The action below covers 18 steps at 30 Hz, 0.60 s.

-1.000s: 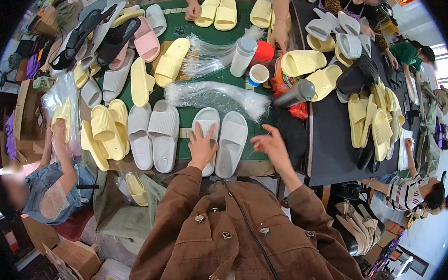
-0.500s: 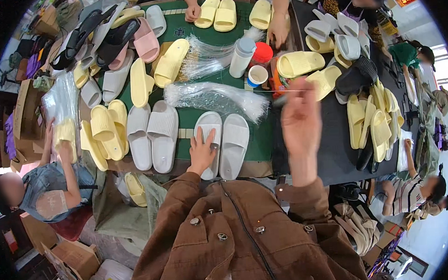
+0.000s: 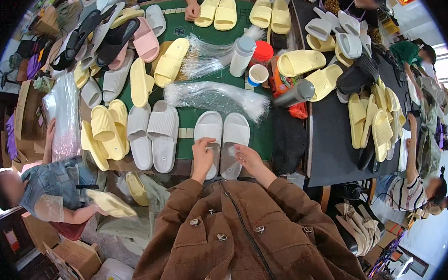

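We laid our left hand (image 3: 202,152) flat on the left white slide (image 3: 208,139), right hand (image 3: 247,156) on the right slide (image 3: 233,142); neither hand clenched, nothing grasped.

heels of white slippers (image 3: 223,142) under both hands, co-worker's face blurred

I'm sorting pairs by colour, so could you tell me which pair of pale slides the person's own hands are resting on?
The white pair at the near table edge: left hand and right hand rest on it. The grey pair beside it lies untouched.
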Each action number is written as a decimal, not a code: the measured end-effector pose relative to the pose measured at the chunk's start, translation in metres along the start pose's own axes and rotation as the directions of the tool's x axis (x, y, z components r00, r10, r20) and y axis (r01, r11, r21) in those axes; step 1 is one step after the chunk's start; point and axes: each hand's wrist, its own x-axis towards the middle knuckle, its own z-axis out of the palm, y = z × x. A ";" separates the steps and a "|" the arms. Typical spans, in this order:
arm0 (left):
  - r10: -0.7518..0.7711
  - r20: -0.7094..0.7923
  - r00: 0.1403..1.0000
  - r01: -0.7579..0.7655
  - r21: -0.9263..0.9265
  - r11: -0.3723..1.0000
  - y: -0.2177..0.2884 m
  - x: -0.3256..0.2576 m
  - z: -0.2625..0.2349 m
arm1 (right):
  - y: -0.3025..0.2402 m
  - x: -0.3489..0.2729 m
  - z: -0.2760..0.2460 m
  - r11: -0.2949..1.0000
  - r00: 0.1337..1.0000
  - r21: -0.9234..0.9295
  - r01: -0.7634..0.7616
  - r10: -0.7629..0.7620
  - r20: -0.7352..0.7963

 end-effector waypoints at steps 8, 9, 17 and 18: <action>-0.500 0.261 0.826 0.502 -0.744 0.441 0.014 -0.006 -0.017 | 0.008 0.002 -0.006 0.998 1.000 -0.070 -0.006 0.005 -0.014; -0.496 0.199 0.845 0.441 -0.786 0.434 0.006 -0.003 -0.017 | 0.010 0.005 -0.009 1.000 1.000 -0.019 -0.005 0.005 0.003; -0.495 -0.060 0.867 0.326 -0.682 0.654 -0.018 0.007 -0.046 | 0.004 -0.004 0.000 0.994 0.997 0.091 -0.069 0.072 -0.032; -0.514 -0.066 0.856 0.341 -0.675 0.655 -0.016 0.005 -0.047 | 0.005 -0.003 -0.001 0.996 0.997 0.052 -0.067 0.068 -0.035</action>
